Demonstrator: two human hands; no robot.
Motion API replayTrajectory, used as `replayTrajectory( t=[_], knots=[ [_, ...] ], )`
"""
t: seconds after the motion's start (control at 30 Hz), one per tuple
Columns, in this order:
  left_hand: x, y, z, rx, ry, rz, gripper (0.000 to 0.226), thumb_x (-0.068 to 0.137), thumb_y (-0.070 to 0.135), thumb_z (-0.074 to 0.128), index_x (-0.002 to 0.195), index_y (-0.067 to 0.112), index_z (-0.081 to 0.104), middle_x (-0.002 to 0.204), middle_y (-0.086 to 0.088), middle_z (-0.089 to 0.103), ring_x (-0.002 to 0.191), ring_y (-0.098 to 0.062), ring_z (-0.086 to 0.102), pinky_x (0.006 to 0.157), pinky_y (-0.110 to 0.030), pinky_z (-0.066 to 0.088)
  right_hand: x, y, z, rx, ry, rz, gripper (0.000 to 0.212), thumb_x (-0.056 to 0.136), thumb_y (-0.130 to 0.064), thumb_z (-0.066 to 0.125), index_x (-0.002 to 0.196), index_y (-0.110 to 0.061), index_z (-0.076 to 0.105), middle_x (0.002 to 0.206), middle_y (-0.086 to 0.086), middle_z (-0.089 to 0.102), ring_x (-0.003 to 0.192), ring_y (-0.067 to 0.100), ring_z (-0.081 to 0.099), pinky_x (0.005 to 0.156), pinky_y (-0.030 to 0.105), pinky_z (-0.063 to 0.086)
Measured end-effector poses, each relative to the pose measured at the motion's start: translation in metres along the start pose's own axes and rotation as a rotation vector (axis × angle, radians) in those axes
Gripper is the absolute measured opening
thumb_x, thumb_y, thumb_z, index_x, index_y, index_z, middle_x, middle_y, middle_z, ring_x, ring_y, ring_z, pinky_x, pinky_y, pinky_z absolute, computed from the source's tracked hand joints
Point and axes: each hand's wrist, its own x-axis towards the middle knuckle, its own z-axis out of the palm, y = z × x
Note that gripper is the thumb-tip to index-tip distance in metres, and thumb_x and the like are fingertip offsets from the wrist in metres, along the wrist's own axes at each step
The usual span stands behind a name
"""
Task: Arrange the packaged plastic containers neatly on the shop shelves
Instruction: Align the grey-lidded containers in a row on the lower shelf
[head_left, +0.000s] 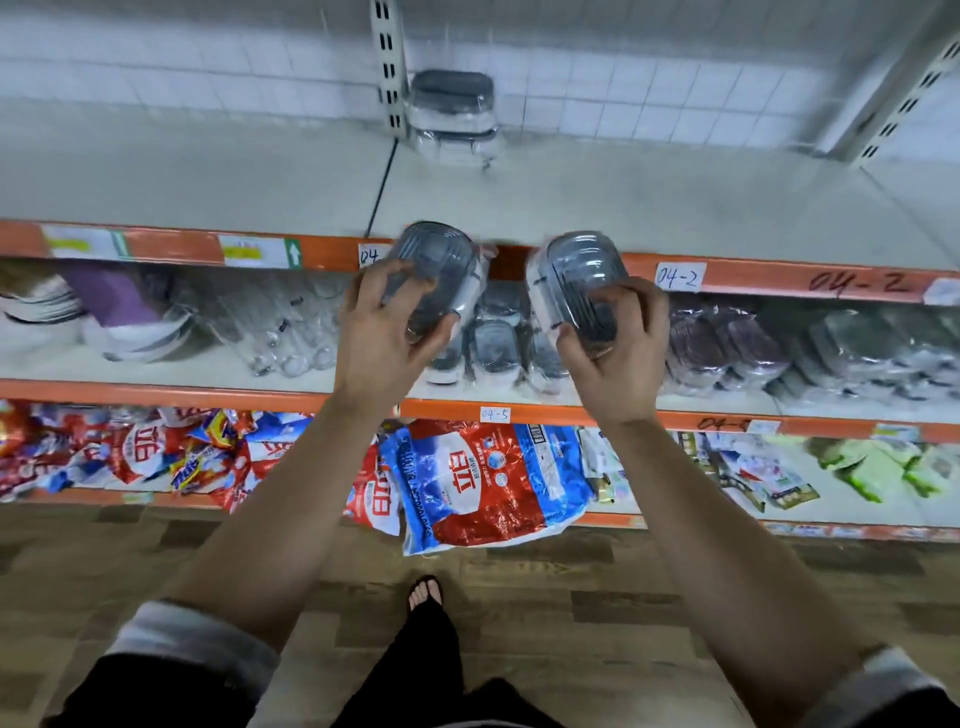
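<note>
2 held: L grip (384, 338) has L container (448, 260), R grip (618, 351) R container (576, 267).

The left hand (382, 332) grips one wrapped container (441, 265), the right hand (613, 353) another container (576, 270), at the top shelf (675, 208) edge; a container stack (453, 117) stands at 12 o'clock.

2 forearms outstretched, left grip (382, 332) and right grip (613, 348) each clasping 1 container (447, 260).

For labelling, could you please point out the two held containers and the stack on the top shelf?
left container (441, 260): head view, on its ribbed grey face above the fingers.
right container (576, 265): head view, on its ribbed grey face.
container stack (452, 111): head view, on the stack's wrapped front.
</note>
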Motion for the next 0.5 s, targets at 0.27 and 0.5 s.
replayTrajectory(
  t=[0.27,0.5],
  knots=[
    [0.074,-0.043,-0.001,-0.019,-0.142,-0.004,0.042,0.086,0.039,0.063,0.114,0.008,0.067,0.121,-0.014,0.057,0.111,-0.034,0.055,0.095,-0.044,0.046,0.094,-0.001,0.03,-0.078,-0.223,0.011,0.038,0.074,-0.028,0.069,0.106,-0.007,0.066,0.116,0.013,0.056,0.103,0.033,0.056,0.09,0.042,0.048],
    [0.122,-0.083,0.013,0.11,-0.219,0.05,0.029,0.091,0.03,0.062,0.116,0.015,0.066,0.123,-0.004,0.066,0.128,-0.032,0.046,0.101,-0.047,0.036,0.14,0.013,0.061,-0.269,-0.28,0.075,0.033,0.082,-0.022,0.062,0.114,-0.019,0.066,0.119,0.004,0.065,0.122,0.032,0.045,0.1,0.045,0.038]
  ],
)
